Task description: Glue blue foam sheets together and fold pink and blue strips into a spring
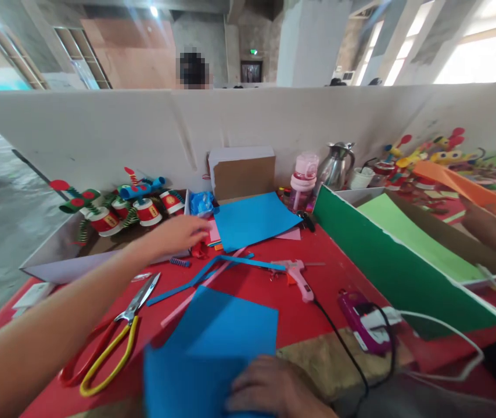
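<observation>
My left hand [183,234] reaches forward over the table, fingers stretched and apart. It is nearest the pink papers [214,232] and the blue sheet lying at the back [254,220]; whether its fingertips touch them I cannot tell. Low in the view, my right hand [268,386] grips a blurred blue sheet of paper [187,380], its fingers over the top. Behind this sheet lies another blue sheet [234,319]. Blue strips [200,278] and a pink strip [182,307] cross beyond it. Scissors [128,316] with red and yellow handles lie half open under my left forearm.
A pink glue gun [298,278] with a black cord lies right of centre, near a purple power strip [363,325]. A box of paper-cup figures [143,212] stands left. A green-sided box [387,255], a pink bottle [304,180] and a co-worker's hand [485,226] are right.
</observation>
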A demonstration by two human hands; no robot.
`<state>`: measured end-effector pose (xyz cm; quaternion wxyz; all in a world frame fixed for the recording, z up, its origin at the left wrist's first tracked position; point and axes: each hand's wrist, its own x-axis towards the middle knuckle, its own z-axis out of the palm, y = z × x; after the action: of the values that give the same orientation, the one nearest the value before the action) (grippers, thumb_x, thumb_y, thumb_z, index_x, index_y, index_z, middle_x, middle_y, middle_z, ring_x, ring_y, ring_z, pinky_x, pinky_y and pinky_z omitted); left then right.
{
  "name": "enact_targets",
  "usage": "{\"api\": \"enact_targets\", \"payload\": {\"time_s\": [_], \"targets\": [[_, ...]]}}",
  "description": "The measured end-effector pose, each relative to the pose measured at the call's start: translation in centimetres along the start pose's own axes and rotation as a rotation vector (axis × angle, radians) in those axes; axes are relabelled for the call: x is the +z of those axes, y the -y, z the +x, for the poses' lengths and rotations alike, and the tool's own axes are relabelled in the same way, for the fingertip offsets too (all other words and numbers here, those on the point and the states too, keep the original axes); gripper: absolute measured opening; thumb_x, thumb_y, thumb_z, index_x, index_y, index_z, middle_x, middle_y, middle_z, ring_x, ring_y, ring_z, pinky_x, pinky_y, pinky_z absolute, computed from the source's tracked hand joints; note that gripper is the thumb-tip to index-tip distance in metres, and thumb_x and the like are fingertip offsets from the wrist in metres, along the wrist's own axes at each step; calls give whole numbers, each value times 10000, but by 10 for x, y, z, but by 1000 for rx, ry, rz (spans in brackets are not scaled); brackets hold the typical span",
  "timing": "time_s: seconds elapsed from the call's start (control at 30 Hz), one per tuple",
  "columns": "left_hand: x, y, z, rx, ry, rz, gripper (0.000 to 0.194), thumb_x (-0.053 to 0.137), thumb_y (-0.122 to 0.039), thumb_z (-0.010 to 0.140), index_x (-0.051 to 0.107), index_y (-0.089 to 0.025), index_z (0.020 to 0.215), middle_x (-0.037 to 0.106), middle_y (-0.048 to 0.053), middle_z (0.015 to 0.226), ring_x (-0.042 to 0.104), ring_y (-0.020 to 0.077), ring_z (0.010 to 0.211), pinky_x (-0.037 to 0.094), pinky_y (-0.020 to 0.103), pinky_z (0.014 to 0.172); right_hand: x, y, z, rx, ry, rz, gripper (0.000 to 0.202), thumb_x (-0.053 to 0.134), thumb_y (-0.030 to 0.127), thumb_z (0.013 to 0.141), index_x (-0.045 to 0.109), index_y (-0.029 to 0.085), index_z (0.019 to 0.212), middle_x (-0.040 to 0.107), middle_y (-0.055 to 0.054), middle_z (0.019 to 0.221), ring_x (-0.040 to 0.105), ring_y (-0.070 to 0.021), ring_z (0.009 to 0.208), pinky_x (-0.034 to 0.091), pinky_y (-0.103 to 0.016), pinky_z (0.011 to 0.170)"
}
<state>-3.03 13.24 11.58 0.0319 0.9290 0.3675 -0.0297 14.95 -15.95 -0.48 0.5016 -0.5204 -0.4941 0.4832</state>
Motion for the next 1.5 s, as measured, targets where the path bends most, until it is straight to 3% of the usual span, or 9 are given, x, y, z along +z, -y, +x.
{"api": "enact_targets", "payload": {"time_s": [0.13, 0.27, 0.43, 0.57, 0.7, 0.93, 1.07, 1.2, 1.5], "targets": [[45, -49, -37, 45, 35, -136, 312, 411, -308, 920, 609, -246, 1152, 647, 36, 1200, 592, 186, 1088, 425, 248, 921, -12, 13, 16, -411, 500, -324, 321, 487, 435, 868, 716, 266, 1016, 730, -48, 985, 638, -156, 953, 428, -266, 915], [76, -67, -31, -217, -104, -90, 368, 473, -327, 901, 520, -177, 1234, 623, 133, 1183, 594, 253, 1082, 462, 318, 874, -20, 20, 28, -568, 555, -625, 351, 508, 238, 835, 636, 238, 1162, 679, -62, 1143, 553, -195, 1112, 252, -395, 1098], [77, -62, -15, -422, -120, -20, 172, 502, -213, 863, 630, -137, 950, 681, 143, 945, 637, 276, 952, 471, 317, 752, -27, 18, 31, -392, 595, -861, 532, 528, 134, 717, 596, 255, 1231, 601, -70, 1277, 460, -239, 1240, 164, -476, 1134], [54, -68, -27, -380, -212, -20, 207, 419, -160, 879, 625, -162, 904, 671, 108, 991, 617, 227, 960, 444, 284, 753, -45, 20, 28, -292, 388, -754, 559, 513, 128, 733, 572, 258, 1273, 514, -94, 1375, 375, -286, 1316, 232, -519, 1099], [34, -97, -57, -321, -444, -22, 173, 427, -164, 864, 597, -174, 895, 658, 66, 924, 611, 198, 854, 423, 276, 700, -40, 29, 35, -64, 23, -84, 282, 505, 272, 851, 677, 213, 1066, 687, -105, 1029, 633, -215, 902, 501, -399, 833], [61, -153, -105, -124, -671, -2, 213, 407, -118, 878, 594, -177, 793, 660, 67, 903, 600, 192, 752, 439, 295, 665, 6, 50, 65, 296, -100, 927, 333, 789, 435, 648, 703, 198, 865, 703, -22, 914, 596, -79, 626, 479, -184, 569], [84, -155, -123, 12, -697, 123, 243, 404, -77, 870, 626, -177, 859, 651, 111, 1037, 602, 235, 879, 463, 359, 762, 7, 50, 74, 291, -235, 938, 356, 830, 404, 592, 714, 186, 849, 634, 36, 608, 562, -80, 555, 440, -168, 502], [99, -146, -133, 19, -693, 180, 270, 384, -78, 874, 637, -169, 899, 642, 147, 1082, 604, 265, 904, 472, 420, 801, 3, 45, 76, 175, -270, 781, 363, 863, 405, 507, 706, 179, 743, 689, 2, 699, 591, -104, 606, 484, -217, 579], [78, -144, -128, -281, -256, -742, 287, 505, -433, 852, 514, -209, 1031, 684, 58, 942, 646, 206, 818, 486, 294, 671, 9, 38, 73, 106, -210, 534, 364, 784, 499, 601, 706, 185, 768, 715, -32, 785, 627, -150, 643, 511, -282, 605]]}}
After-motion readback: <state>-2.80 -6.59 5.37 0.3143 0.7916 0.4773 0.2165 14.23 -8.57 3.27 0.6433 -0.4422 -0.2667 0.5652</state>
